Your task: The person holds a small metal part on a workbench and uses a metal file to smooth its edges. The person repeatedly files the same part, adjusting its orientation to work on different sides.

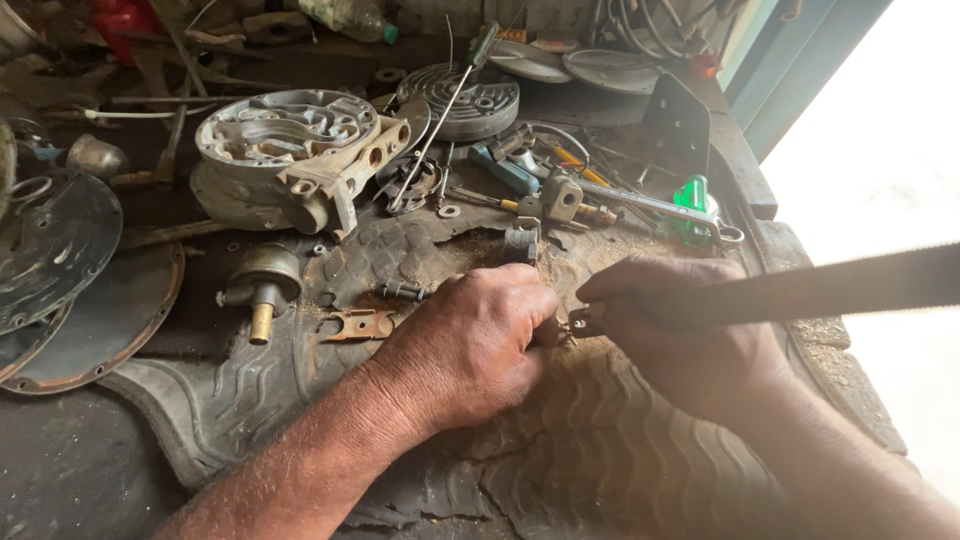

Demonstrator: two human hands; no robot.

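Your left hand [478, 340] is fisted, knuckles up, pinning a small dull metal part [572, 325] to the worn black rubber tread mat [600, 450]; the part is mostly hidden. Your right hand [690, 340] is closed round a long flat grey saw blade [830, 285], whose long axis runs from the part toward 3 o'clock. The part lies between both hands, touching each. At 11 o'clock sits a grey cast aluminium housing [290, 150]; what its cavities hold cannot be told.
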